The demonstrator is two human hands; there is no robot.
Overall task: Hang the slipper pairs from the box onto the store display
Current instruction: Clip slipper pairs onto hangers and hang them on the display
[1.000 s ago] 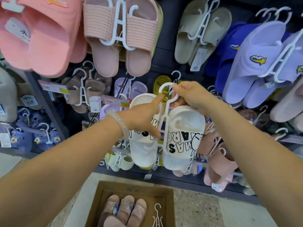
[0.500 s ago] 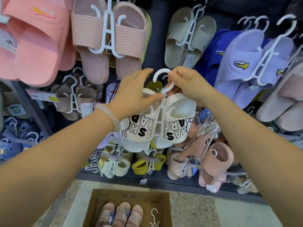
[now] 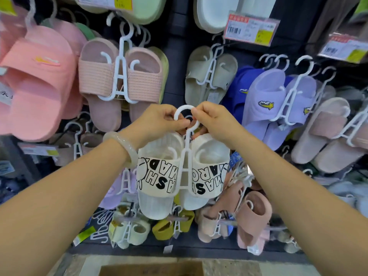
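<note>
A pair of white slippers (image 3: 207,176) with black lettering hangs on a white plastic hanger (image 3: 185,156) in front of the dark display wall (image 3: 175,56). My left hand (image 3: 157,122) pinches the left side of the hanger's hook (image 3: 182,110). My right hand (image 3: 213,120) pinches the hook's right side and neck. The hook sits in the gap between the pink ribbed pair (image 3: 119,80) and the beige pair (image 3: 209,76). Whether it is over a peg I cannot tell. The cardboard box (image 3: 151,270) shows only its top edge at the bottom.
Hung pairs crowd the wall: a coral pair (image 3: 39,82) at left, lilac slippers (image 3: 278,100) and blue ones (image 3: 237,90) at right, yellow-green (image 3: 173,224) and dusty pink pairs (image 3: 253,218) below. Price tags (image 3: 251,28) hang at the upper right.
Both hands have raised the white pair higher up the wall. My left hand shifted from the slipper's top onto the hanger hook. The view tilted up, so the box's contents dropped out of sight.
</note>
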